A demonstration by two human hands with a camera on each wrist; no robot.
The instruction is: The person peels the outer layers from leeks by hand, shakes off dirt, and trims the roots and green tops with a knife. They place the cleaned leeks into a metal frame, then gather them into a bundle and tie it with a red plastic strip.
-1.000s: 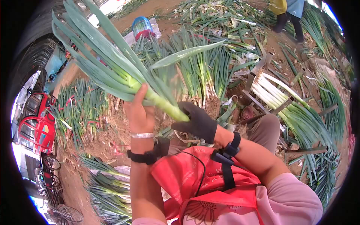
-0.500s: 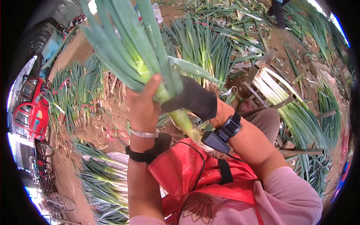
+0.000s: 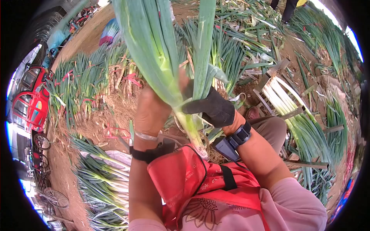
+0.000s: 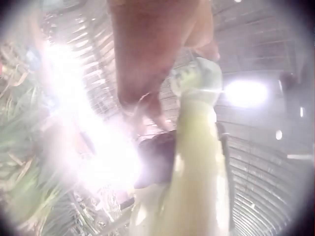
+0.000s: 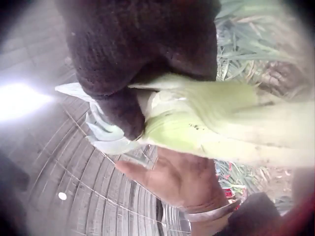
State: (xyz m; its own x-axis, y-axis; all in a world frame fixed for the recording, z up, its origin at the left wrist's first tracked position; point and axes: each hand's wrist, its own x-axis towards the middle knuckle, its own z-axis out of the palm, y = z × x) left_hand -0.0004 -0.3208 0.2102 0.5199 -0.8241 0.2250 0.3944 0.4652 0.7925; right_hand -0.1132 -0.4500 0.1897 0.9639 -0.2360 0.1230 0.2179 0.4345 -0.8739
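In the head view a thick leek (image 3: 189,125) slants in front of the chest, green leaves up, root end down by the red apron. The bare left hand (image 3: 154,109) grips it behind the leaf bases, thumb blurred. The black-gloved right hand (image 3: 212,108) pinches a leaf (image 3: 203,48) that stands apart from the others, at the top of the pale stalk. In the right wrist view the glove (image 5: 142,54) curls over a peeled layer of the stalk (image 5: 221,118), with the left hand (image 5: 179,179) behind. Glare washes out part of the left wrist view around the stalk (image 4: 197,172).
A metal rack (image 3: 296,112) at the right holds a bundle of leeks (image 3: 304,129). More leeks lie at lower left (image 3: 104,177), and tied bunches (image 3: 83,79) stand at upper left. Loose leaves litter the ground behind. A red vehicle (image 3: 31,100) is at far left.
The leek has swung more upright, its root end now down by the apron. The gloved hand moved from the lower stalk up to the leaf bases, and one leaf now stands apart.
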